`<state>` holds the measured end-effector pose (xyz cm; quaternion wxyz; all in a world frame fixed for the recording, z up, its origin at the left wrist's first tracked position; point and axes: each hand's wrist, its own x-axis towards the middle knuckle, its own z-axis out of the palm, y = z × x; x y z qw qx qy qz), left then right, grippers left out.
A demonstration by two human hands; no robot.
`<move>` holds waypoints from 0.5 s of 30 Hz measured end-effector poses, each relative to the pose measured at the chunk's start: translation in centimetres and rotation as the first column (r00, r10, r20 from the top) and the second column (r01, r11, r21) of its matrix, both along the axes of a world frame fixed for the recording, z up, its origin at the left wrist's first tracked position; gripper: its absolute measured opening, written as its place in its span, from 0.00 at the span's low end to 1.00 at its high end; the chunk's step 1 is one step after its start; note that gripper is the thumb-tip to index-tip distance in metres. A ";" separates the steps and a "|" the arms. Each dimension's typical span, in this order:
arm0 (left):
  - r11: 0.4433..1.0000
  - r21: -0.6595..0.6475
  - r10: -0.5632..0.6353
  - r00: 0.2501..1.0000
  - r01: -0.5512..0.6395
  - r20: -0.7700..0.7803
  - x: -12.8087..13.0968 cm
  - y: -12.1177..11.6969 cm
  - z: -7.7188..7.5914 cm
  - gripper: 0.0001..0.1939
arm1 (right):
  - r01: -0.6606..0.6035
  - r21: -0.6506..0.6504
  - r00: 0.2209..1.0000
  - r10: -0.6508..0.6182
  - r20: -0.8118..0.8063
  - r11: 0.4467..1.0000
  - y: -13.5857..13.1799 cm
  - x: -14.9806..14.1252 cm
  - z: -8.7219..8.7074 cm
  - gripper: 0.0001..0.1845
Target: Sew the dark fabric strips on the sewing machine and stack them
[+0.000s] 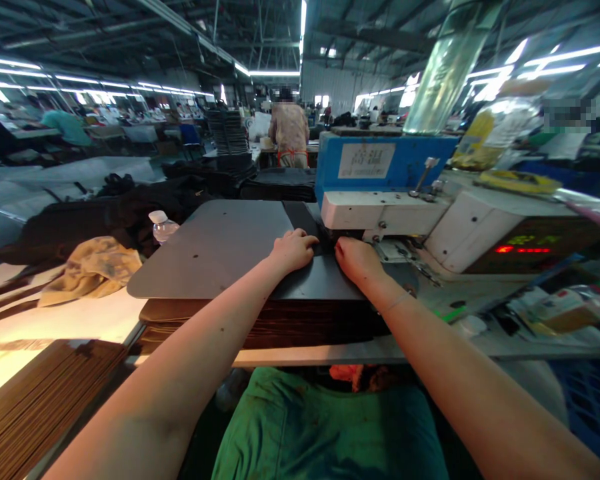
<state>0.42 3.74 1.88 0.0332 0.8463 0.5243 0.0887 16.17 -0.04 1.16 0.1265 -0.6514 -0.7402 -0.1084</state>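
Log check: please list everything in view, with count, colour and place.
black strip: one, on plate
plate: one, grey, centre
machine head: one, white, right of plate
box: one, blue, behind machine head
display: one, green and red digits, right
stacked pieces: uncountable, dark brown, under plate
brown stack: one, lower left
cloth: one, tan, left
capped bottle: one, clear, behind plate's left side
dark fabric heap: one, far left
nearest co-worker: one, brown top, behind; others too blurred to count
green garment: one, on lap
left hand: one, bare, at strip
right hand: one, bare, beside machine head
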 end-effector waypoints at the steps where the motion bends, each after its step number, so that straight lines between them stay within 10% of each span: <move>1: 1.000 -0.003 0.013 1.000 -0.013 0.001 0.0 0.3 0.0 0.21 | 0.000 -0.002 1.000 0.000 -0.007 1.000 0.0 0.0 0.0 0.14; 8: 0.991 -0.018 0.136 0.991 -0.136 0.010 -1.4 3.1 -0.2 0.20 | -0.098 -0.016 0.985 0.095 -0.141 0.995 -1.5 0.9 -0.5 0.13; 15: 0.993 0.078 -0.096 0.995 0.093 0.034 -4.6 0.9 -0.4 0.19 | -0.236 0.153 0.918 0.272 -0.287 0.960 -3.2 2.3 -1.6 0.14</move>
